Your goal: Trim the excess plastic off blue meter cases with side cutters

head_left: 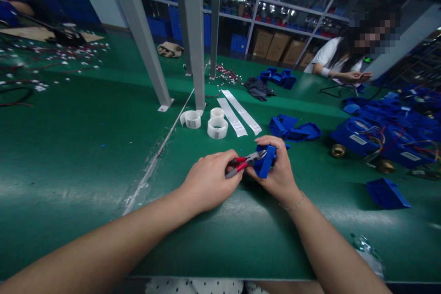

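Observation:
Red-and-grey handled cutting pliers (241, 165) are gripped in my left hand (212, 181), which is closed round the handles. Their metal jaws touch a small blue plastic part (264, 163). My right hand (279, 170) holds that part, thumb and fingers wrapped round its far and near sides. Beyond my hands stand rolls of tape or labels (217, 128), with two white label strips (237, 115) lying flat beside them. More blue plastic parts (294, 129) lie just past my right hand. Whether the jaws are closed on the plastic is too small to tell.
Grey metal posts (195, 46) rise from the green table (165, 248). Blue housings with wires and brass fittings (358, 138) crowd the right side. A single blue piece (387, 193) lies nearer. A person (339, 59) sits across the table. White-tipped wires (69, 55) lie at the left.

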The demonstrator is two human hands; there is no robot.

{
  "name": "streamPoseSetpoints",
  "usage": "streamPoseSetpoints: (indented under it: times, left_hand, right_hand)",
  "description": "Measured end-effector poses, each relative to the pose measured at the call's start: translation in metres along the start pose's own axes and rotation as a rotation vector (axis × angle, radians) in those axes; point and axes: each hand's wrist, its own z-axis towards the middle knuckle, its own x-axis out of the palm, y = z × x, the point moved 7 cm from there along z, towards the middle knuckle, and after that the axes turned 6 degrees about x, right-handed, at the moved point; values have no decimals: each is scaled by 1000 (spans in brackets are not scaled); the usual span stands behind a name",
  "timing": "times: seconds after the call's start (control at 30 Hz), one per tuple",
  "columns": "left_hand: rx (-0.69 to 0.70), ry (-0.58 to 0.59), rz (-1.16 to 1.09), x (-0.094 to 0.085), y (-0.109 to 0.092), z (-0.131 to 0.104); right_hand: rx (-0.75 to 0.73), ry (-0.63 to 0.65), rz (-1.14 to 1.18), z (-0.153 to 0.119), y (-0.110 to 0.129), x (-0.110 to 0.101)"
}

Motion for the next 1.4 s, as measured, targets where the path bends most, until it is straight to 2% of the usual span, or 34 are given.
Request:
streamPoseSetpoints:
  times: [0.9,1.4]
  left_hand:
    - [-11,22,-11,1,-2,-1]
    - [-12,0,-126,9,-2,-3]
  right_hand:
    - [-19,-11,-28,0,3,0]
    - [28,-107,-96,-2,6,7]
